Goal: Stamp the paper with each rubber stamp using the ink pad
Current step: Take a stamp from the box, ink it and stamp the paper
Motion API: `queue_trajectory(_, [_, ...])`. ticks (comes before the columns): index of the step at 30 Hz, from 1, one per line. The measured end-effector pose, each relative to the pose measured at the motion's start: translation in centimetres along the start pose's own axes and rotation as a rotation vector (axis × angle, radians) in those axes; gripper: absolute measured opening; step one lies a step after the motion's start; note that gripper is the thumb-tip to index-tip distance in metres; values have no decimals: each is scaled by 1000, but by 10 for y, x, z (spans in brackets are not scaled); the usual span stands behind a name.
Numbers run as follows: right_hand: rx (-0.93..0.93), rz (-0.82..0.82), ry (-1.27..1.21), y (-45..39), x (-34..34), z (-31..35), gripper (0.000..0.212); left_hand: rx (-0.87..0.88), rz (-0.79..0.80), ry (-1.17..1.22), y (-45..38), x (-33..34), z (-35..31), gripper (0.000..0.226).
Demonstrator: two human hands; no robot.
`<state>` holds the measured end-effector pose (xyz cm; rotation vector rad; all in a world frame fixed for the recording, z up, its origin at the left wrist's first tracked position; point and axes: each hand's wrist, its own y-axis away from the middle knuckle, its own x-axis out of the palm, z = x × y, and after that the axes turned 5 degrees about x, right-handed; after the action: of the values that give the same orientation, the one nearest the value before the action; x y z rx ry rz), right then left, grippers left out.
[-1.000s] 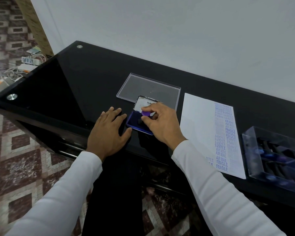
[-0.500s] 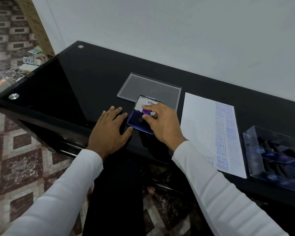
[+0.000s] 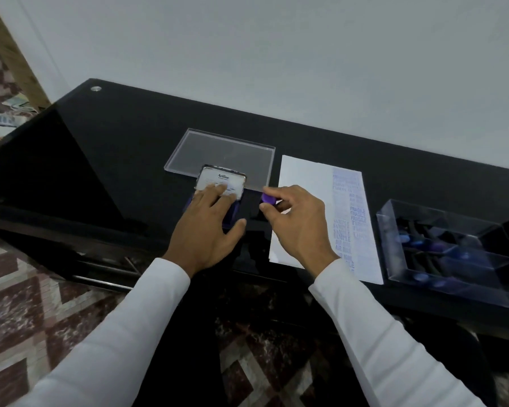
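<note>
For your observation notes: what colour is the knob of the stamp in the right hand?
Purple: the stamp knob shows best in the head view.

My ink pad (image 3: pixel 218 198) sits open on the table, white lid raised, blue pad under my fingers. I pinch the purple-knobbed rubber stamp (image 3: pixel 268 198) just beside the white paper (image 3: pixel 306 207), stamped with blue words.

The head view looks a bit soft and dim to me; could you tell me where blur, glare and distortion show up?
Head view: dim, flat light; the glossy black table mirrors the pale wall; the clear box is smeared, its stamps mere blobs; print on the paper is partly legible; the right hand with the purple stamp is slightly soft; wide-angle bending tilts the table edges.
</note>
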<state>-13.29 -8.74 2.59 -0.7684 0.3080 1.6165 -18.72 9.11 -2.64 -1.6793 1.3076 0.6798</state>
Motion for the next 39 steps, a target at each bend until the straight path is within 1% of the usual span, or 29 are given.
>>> queue_trajectory(3, [58, -31, 45, 9, -22, -17, 29, 0, 42, 82, -7, 12, -26, 60])
queue_trajectory(12, [102, -116, 61, 28, -73, -58, 25, 82, 139, 96, -18, 49, -75, 59])
queue_trajectory(15, [118, -110, 64, 31, -80, -65, 26, 101, 153, 110, -20, 57, -82, 58])
queue_trajectory(29, [122, -78, 108, 36, -85, -80, 26, 155, 213, 22, -26, 79, -79, 53])
queue_trajectory(39, [90, -89, 90, 39, -80, -80, 26, 138, 234, 13, -26, 80, -78, 53])
